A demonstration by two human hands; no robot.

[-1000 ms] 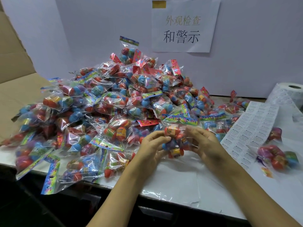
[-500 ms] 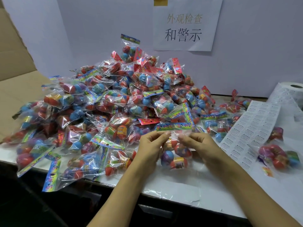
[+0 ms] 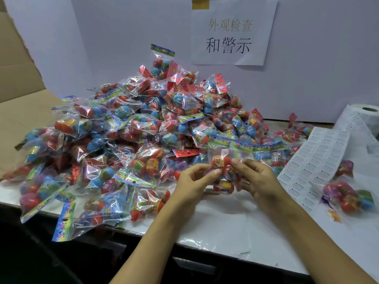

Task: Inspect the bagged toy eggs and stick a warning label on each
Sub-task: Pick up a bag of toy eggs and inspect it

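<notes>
since half second ago, bag (image 3: 222, 171) turned, lifted slightly. both hands, left (image 3: 193, 181) and right (image 3: 254, 177), pinch it just in front of pile (image 3: 143, 128). keep rotating, check eggs, seal; then label sheet (image 3: 315, 160) right of pile.

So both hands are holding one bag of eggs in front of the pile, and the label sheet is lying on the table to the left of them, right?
Not quite. The head view shows the left hand and right hand both holding one bag of eggs in front of the pile, but the label sheet lies on the table to the right of them, not the left.
</notes>
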